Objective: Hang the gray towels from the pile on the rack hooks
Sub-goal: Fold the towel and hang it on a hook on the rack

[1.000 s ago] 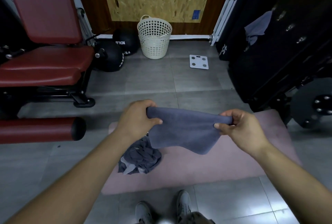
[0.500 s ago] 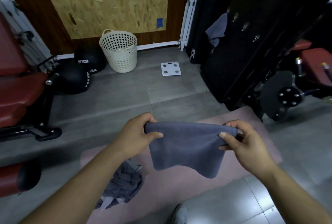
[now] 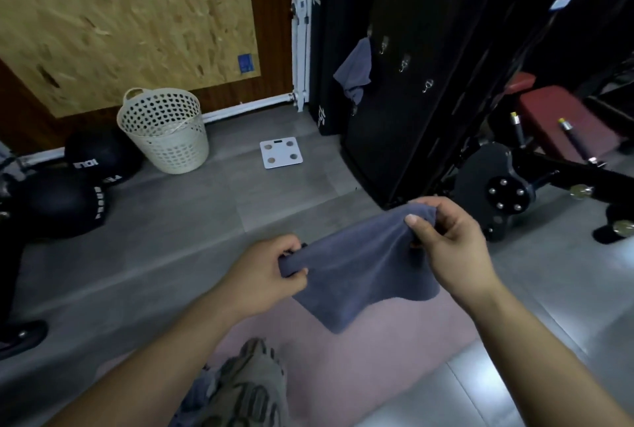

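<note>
Head view: gray towel point(image 3: 360, 272), stretched over the pink mat point(image 3: 377, 375), one top corner pinched in my left hand point(image 3: 271, 272), the other in my right hand point(image 3: 449, 241). Free hooks point(image 3: 404, 63) well ahead on the black rack point(image 3: 435, 15). Risk: thin pinches slip, or bunched cloth misses the hook.

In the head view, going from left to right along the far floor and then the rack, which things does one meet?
Black balls → white basket → white scale → hung gray towel → three bare hooks → red bench.
</note>
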`<state>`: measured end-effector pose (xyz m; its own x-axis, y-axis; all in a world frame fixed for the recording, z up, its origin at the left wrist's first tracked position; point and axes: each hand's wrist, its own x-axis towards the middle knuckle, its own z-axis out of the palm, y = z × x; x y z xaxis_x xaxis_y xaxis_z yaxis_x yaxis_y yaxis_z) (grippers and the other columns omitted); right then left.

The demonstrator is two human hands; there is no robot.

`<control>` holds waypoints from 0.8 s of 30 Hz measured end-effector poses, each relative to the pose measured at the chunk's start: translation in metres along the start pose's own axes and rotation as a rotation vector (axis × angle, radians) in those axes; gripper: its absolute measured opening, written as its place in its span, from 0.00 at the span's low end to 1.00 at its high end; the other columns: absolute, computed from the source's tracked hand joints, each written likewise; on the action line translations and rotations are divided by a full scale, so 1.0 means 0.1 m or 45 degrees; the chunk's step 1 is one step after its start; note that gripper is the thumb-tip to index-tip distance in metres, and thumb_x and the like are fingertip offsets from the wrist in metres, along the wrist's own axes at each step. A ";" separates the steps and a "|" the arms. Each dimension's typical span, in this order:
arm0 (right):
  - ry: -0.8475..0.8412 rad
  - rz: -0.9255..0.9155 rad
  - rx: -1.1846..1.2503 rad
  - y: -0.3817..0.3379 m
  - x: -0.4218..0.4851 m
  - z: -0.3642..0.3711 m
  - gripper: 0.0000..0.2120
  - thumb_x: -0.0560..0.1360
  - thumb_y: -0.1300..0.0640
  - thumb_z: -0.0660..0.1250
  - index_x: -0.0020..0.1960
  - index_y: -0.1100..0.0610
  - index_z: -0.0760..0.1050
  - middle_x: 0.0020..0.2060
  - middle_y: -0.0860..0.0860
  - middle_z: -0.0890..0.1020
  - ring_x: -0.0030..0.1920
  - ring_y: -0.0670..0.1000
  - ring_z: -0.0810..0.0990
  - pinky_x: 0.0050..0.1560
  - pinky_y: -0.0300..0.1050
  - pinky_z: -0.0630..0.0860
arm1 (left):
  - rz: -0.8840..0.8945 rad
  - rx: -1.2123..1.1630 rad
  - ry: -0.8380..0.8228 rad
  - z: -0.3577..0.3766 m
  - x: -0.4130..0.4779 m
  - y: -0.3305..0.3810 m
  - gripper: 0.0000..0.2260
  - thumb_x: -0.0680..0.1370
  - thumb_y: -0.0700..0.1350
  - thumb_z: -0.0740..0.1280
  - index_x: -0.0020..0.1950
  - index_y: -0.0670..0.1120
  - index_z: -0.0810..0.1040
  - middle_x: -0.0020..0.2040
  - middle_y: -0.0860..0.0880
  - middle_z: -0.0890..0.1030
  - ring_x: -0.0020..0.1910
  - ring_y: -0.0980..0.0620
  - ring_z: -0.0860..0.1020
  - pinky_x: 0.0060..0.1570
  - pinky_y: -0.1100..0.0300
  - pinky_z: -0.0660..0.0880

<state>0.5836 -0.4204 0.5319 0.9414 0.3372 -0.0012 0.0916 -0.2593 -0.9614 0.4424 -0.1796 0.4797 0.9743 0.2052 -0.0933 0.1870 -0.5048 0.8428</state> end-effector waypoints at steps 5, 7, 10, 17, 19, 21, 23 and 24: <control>-0.016 -0.031 -0.040 0.02 1.00 0.39 0.06 0.78 0.63 0.68 0.51 0.53 0.80 0.40 0.51 0.85 0.43 0.53 0.84 0.44 0.44 0.81 | 0.019 0.033 -0.152 -0.20 1.03 -0.36 0.09 0.66 0.48 0.66 0.39 0.50 0.65 0.32 0.57 0.66 0.32 0.59 0.64 0.33 0.57 0.63; -0.012 -0.025 -0.041 0.05 1.53 0.60 0.06 0.78 0.62 0.69 0.52 0.53 0.80 0.41 0.51 0.85 0.45 0.53 0.84 0.45 0.45 0.82 | 0.017 -0.017 -0.234 -0.36 1.59 -0.53 0.08 0.68 0.47 0.66 0.43 0.53 0.68 0.35 0.58 0.71 0.35 0.59 0.69 0.37 0.56 0.68; -0.053 -0.012 -0.067 0.12 2.49 0.97 0.07 0.78 0.61 0.70 0.54 0.52 0.79 0.44 0.52 0.85 0.48 0.54 0.84 0.49 0.50 0.82 | 0.047 -0.142 -0.375 -0.68 2.61 -0.79 0.19 0.74 0.50 0.71 0.64 0.57 0.72 0.56 0.62 0.79 0.56 0.64 0.78 0.56 0.62 0.76; -0.441 0.106 -0.341 0.11 4.64 1.69 0.13 0.79 0.66 0.64 0.53 0.49 0.79 0.48 0.46 0.83 0.51 0.45 0.81 0.54 0.45 0.79 | 0.103 -0.150 -0.452 -1.65 5.25 -0.86 0.12 0.79 0.58 0.62 0.60 0.58 0.78 0.57 0.60 0.81 0.59 0.61 0.78 0.65 0.53 0.74; -0.443 0.079 -0.380 0.01 5.06 1.78 0.13 0.78 0.68 0.66 0.52 0.50 0.80 0.47 0.45 0.82 0.50 0.45 0.81 0.53 0.43 0.79 | 0.268 0.094 -0.542 -1.93 5.87 -0.72 0.13 0.82 0.50 0.64 0.67 0.59 0.74 0.64 0.63 0.75 0.64 0.67 0.71 0.67 0.60 0.70; -0.401 0.034 -0.365 -0.11 5.42 1.79 0.13 0.77 0.69 0.67 0.52 0.52 0.80 0.47 0.45 0.82 0.50 0.45 0.81 0.51 0.41 0.78 | 0.359 0.161 -0.652 -2.13 6.45 -0.53 0.23 0.81 0.44 0.67 0.73 0.59 0.68 0.69 0.67 0.68 0.63 0.78 0.64 0.63 0.71 0.66; -0.369 0.007 -0.319 -0.22 5.76 1.76 0.14 0.77 0.69 0.68 0.53 0.52 0.81 0.49 0.46 0.81 0.51 0.47 0.82 0.51 0.43 0.79 | 0.412 0.093 -0.813 -2.22 6.96 -0.33 0.30 0.79 0.40 0.70 0.77 0.58 0.64 0.73 0.66 0.67 0.68 0.75 0.64 0.62 0.71 0.68; -0.348 -0.009 -0.286 -0.25 5.94 1.72 0.15 0.76 0.70 0.68 0.53 0.52 0.81 0.50 0.48 0.81 0.51 0.48 0.81 0.52 0.44 0.79 | 0.435 0.064 -0.893 -2.21 7.20 -0.26 0.33 0.78 0.38 0.70 0.78 0.57 0.63 0.74 0.63 0.68 0.71 0.69 0.66 0.64 0.67 0.70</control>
<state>1.0845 -0.0578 0.5081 0.8218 0.5613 -0.0976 0.1954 -0.4386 -0.8772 1.1114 0.1667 0.5084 0.8276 -0.5380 -0.1600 -0.1488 -0.4851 0.8617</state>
